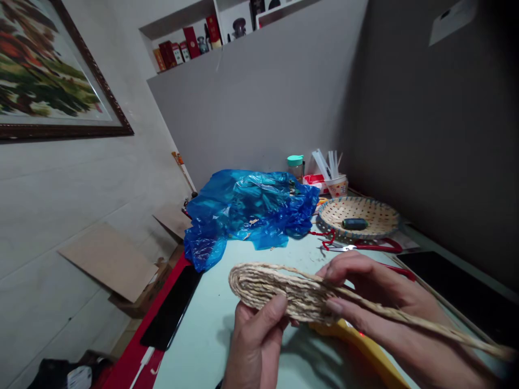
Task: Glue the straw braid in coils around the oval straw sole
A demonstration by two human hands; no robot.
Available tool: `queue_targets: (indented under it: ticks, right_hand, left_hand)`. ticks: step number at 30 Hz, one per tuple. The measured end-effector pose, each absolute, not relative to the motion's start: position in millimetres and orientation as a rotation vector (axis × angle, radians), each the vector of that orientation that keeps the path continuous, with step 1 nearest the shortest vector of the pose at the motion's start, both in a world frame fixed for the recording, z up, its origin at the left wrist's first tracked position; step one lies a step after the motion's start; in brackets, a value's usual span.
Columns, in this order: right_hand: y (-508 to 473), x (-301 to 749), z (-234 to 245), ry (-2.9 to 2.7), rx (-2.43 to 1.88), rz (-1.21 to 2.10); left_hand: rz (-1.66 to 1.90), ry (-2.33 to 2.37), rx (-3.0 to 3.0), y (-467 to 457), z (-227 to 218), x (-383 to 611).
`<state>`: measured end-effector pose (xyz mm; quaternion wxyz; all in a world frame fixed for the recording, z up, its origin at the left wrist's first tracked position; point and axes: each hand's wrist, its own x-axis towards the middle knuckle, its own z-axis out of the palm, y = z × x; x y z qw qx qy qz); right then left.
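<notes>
A flat oval coil of twisted straw cord [279,289] is held up above the pale green tabletop. My left hand [259,335] grips its lower left part, thumb on the front face. At the coil's right end, my right hand [365,286] pinches it between thumb and fingers. One loose length of the cord runs from the top of the coil across my right hand toward the lower right corner. Something yellow [365,348] lies below the coil, partly hidden by my right hand and forearm.
Behind the hands lies a crumpled blue plastic bag [251,205]. To the right are red-handled scissors [373,247] and a shallow woven basket [381,216] holding a dark thread spool [355,223]. A black phone [172,308] rests at the left table edge, a dark tablet-like panel [454,286] at right.
</notes>
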<state>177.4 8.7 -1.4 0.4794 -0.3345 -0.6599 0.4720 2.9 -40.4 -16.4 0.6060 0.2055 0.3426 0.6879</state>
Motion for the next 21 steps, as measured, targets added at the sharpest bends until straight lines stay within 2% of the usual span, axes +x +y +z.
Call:
queue_targets:
  ticks: [4,10,17,21]
  right_hand:
    - [16.4,186.3,-6.2,-1.535,-0.928,1.053]
    - [24.5,196.3,-18.2,-1.460,-1.008,1.279]
    - [33.6,188.2,-16.4,-1.423,-1.090,0.957]
    - [37.6,185.6,-14.0,-1.458,-1.079,0.928]
  left_hand:
    - [1.557,0.770,0.471,-40.4,-14.5,-6.7]
    - [1.547,0.939,0.739,-32.2,-2.6,-25.7]
    - [1.379,1.045,0.809,-24.6,-0.9,-21.5]
    - [1.373,1.143,0.783,-18.3,-1.9,-17.7]
